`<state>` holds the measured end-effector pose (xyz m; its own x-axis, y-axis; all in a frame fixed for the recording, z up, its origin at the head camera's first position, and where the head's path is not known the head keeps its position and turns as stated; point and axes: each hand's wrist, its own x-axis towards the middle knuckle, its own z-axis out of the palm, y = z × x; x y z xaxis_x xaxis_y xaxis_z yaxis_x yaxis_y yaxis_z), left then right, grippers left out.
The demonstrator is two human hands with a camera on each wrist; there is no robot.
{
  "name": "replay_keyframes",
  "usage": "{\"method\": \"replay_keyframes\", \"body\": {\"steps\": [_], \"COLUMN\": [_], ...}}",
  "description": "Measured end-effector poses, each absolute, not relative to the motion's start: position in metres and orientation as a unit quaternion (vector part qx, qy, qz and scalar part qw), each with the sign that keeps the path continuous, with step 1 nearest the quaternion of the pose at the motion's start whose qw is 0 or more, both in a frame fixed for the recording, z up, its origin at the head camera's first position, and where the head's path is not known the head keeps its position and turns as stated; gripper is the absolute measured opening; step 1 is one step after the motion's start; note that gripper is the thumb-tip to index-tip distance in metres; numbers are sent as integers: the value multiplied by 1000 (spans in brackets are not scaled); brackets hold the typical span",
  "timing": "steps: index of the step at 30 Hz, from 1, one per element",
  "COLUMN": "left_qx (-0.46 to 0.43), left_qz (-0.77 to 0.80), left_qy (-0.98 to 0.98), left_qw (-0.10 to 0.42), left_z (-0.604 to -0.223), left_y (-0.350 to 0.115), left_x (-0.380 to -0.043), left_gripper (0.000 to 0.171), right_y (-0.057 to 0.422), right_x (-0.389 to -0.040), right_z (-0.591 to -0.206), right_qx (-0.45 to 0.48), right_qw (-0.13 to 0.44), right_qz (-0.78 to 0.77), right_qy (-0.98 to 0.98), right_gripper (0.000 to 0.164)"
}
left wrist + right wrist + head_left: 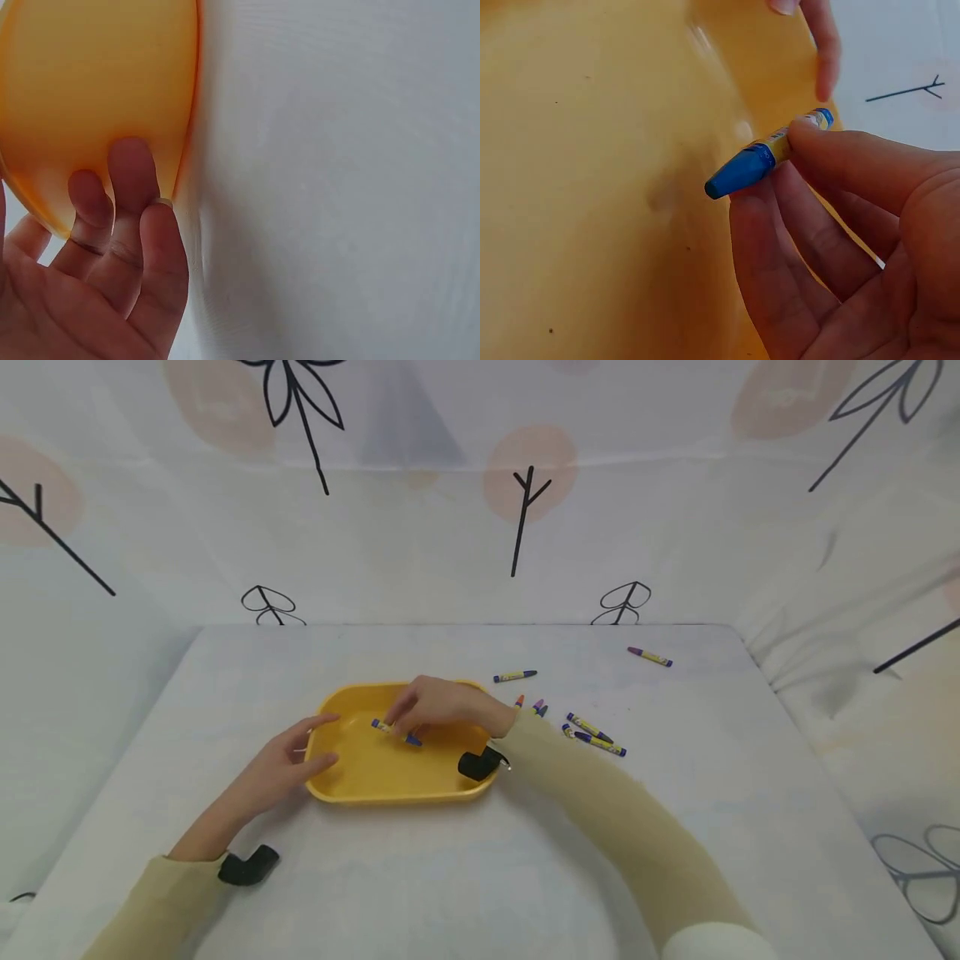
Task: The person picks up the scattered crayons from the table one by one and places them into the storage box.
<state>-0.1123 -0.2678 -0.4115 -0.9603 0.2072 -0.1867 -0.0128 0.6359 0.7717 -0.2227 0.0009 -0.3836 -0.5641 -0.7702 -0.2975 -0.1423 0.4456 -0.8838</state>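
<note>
My right hand is over the yellow tray, pinching a blue crayon between thumb and fingers. The crayon has a yellow wrapper with blue bands, and its blue tip points out past the fingers over the tray's floor. At the tray's left end, my left hand grips the rim, with thumb and a finger reaching over the edge. In the left wrist view, other fingers of that hand lie against the tray's wall. No other crayon shows on the visible part of the tray's floor.
Right of the tray, several crayons lie loose on the white table, among them a dark-tipped crayon, an orange crayon and a blue crayon. A purple crayon lies farther back. A patterned cloth hangs behind the table.
</note>
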Motion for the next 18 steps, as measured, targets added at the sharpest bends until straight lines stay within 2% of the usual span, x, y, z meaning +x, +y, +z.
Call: {"method": "replay_keyframes", "body": {"steps": [18], "left_qx": [67], "left_qz": [383], "left_qy": [914], "left_qw": [112], "left_z": [-410], "left_y": [-266], "left_x": [-109], "left_gripper": [67], "right_y": [-1], "right_x": [-221], "right_z": [-390], "right_qx": [-319], "right_qw": [338], "right_qz": [-392], "right_qy": [794], "right_gripper": [25]}}
